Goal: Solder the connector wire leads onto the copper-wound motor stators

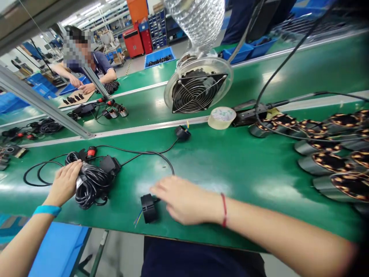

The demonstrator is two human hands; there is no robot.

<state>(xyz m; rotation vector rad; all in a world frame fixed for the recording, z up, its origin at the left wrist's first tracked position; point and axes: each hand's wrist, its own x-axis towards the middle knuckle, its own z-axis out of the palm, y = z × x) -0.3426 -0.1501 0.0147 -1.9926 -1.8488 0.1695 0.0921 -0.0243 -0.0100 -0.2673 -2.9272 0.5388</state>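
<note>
My left hand (65,181) lies against the left side of a coiled black cable (93,184), its fingers over the loops and its thumb hidden. A black box-shaped part (110,164) and a red-and-black connector (91,152) sit by the coil. My right hand (184,200) hovers at a round black cap (149,208) with thin coloured wires coming out. Its fingers point left, slightly blurred, loosely apart from the thumb; I cannot tell whether they touch the cap's cable. Another black cap (183,133) on a cable lies farther back.
Motor stators (331,163) with copper windings crowd the right side. A tape roll (221,117) and a fan (198,94) on a foil duct stand at the back rail. Across the green bench (230,165), a person (95,69) handles small black parts. A metal post (46,104) slants at left.
</note>
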